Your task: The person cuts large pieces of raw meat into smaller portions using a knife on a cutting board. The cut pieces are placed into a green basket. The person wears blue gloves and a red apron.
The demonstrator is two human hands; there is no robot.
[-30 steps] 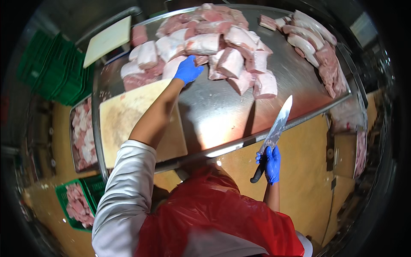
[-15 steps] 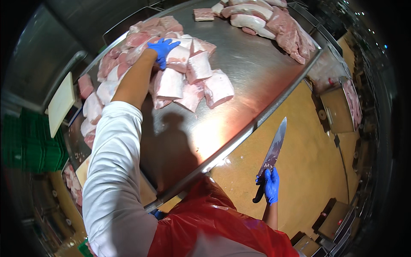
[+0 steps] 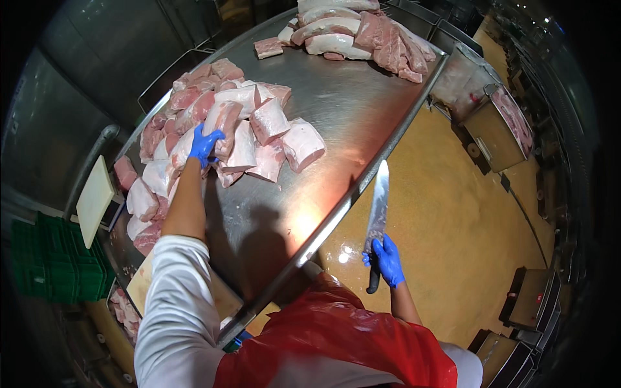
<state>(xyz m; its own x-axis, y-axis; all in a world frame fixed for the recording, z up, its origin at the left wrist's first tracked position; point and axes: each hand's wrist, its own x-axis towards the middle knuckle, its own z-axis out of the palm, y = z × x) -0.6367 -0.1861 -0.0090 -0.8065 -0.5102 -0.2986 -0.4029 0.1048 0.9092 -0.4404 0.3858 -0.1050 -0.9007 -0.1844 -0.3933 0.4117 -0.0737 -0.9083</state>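
My left hand [image 3: 206,143], in a blue glove, has its fingers wrapped round the near end of a thick piece of raw meat [image 3: 224,119] with a pale fat layer. That piece lies tilted on a heap of similar cut chunks [image 3: 272,121] on the steel table [image 3: 323,110]. Away from the table's edge, over the floor, my right hand [image 3: 388,260], also gloved in blue, grips a large knife [image 3: 378,205] by its dark handle. The blade points away from me and has bits of residue near the handle.
Long slabs of meat [image 3: 336,29] lie at the table's far end. A white board [image 3: 96,202] stands upright at the left, near stacked green crates [image 3: 61,258]. Another cutting board [image 3: 139,284] lies at the near left. Metal carts [image 3: 495,132] stand across the wet floor at the right.
My left hand has come nearer and its spread fingers have closed round a piece of meat, which now sits tilted. The knife has moved left, its blade turned more upright in view.
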